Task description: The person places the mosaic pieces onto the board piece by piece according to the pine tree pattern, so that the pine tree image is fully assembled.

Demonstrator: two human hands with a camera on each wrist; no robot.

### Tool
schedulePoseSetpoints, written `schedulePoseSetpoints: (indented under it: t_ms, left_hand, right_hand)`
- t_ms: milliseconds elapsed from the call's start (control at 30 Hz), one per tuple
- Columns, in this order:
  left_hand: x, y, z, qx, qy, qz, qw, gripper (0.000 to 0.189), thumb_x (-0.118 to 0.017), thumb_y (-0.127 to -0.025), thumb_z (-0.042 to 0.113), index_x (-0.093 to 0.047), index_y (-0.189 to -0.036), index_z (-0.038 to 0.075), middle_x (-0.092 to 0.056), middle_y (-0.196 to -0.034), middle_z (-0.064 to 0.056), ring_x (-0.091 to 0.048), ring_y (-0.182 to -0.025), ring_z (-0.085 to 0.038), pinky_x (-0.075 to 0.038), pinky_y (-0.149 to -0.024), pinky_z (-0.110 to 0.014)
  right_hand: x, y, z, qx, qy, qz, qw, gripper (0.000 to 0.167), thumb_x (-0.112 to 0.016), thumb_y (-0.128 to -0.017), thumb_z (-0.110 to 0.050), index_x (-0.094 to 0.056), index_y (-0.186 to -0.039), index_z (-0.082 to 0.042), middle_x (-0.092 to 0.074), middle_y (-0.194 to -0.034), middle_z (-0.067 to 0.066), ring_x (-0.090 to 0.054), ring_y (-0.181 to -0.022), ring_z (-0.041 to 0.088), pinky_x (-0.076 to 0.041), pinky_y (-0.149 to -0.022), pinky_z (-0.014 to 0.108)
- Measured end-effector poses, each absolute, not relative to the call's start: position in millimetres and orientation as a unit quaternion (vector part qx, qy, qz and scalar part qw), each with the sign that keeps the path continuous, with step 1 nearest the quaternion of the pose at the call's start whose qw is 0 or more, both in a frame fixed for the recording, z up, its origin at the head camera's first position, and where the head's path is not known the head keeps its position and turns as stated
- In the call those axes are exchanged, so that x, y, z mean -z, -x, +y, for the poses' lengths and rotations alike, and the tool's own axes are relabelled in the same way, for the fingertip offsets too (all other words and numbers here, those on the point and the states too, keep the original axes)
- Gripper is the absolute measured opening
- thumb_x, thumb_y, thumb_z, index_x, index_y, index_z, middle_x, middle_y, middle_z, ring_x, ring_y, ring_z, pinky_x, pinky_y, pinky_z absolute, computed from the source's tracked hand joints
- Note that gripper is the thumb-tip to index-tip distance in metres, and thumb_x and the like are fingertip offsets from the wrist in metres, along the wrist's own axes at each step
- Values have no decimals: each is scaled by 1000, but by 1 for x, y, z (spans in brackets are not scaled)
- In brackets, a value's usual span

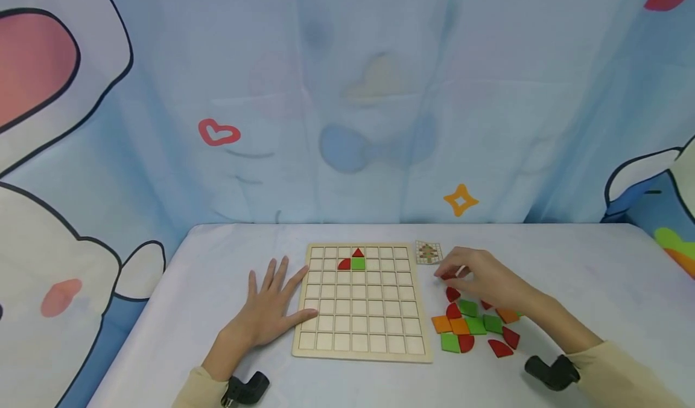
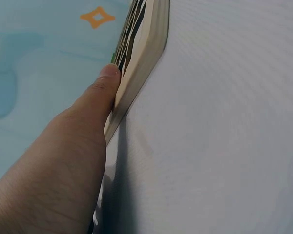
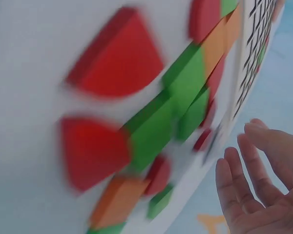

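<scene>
My left hand (image 1: 269,312) lies with spread fingers at the left side of a wooden grid board (image 1: 335,355); its thumb (image 2: 107,80) touches the board's edge. On the board are a red triangle (image 1: 358,253), a green square (image 1: 358,264) and a red quarter-round piece (image 1: 344,264). My right hand (image 1: 480,278) is over the far end of the loose pieces, fingers bent loosely. Just under its fingertips shows a red piece (image 1: 447,276), which the right wrist view shows apart from the fingers. Nothing is visible between thumb and fingers there.
Right of the board lie loose green squares (image 1: 450,342), orange squares (image 1: 441,324) and red quarter-round pieces (image 1: 500,348), some touching or overlapping. A small pattern card (image 1: 429,253) lies by the board's top right corner. Behind the white table (image 1: 217,245) hangs a blue printed curtain (image 1: 380,184).
</scene>
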State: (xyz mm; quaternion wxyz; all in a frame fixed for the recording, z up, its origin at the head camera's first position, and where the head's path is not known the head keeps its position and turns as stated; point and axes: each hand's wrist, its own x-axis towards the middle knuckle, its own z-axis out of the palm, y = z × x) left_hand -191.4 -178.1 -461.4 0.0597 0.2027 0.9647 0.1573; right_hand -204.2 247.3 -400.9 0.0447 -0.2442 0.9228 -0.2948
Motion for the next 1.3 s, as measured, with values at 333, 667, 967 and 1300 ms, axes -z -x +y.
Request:
schedulePoseSetpoints:
  t_ms: [333, 667, 967, 1300]
  left_hand:
    - [465, 191, -177, -160, -206, 964, 44, 89, -57, -98, 68, -27, -168, 22, -9, -173, -24, -2, -159, -48, 2, -116, -79]
    - [463, 190, -178, -178, -213, 960, 44, 89, -59, -98, 65, -26, -168, 22, -6, -173, -23, 1, -159, -47, 5, -116, -78]
    - [460, 191, -178, -161, -202, 963, 73, 90, -56, -99, 66, -20, -170, 24, -1, -174, -21, 6, -159, -44, 7, -117, -77]
    - [461, 191, -178, -155, -199, 965, 65, 90, -56, -98, 68, -23, -169, 25, -5, -174, -22, 3, -159, -45, 4, -117, -78]
  right_hand:
    - [411, 206, 265, 301, 212, 929, 43, 22, -80, -89, -2, -78, -111, -2, -69, -103, 4, -66, -92, 20, -60, -78, 28]
    - [419, 216, 256, 260, 185, 947, 39, 19, -84, -84, 2, -79, -103, 0, -67, -95, 4, -63, -85, 19, -58, -73, 29]
    - [416, 219, 250, 227, 169, 959, 33, 17, -86, -83, 1, -78, -98, 0, -63, -89, 3, -59, -80, 18, -60, -75, 36]
    - [415, 218, 252, 256, 133, 956, 55, 16, -85, -84, 0, -78, -99, 1, -68, -89, 4, -61, -82, 21, -60, -79, 41]
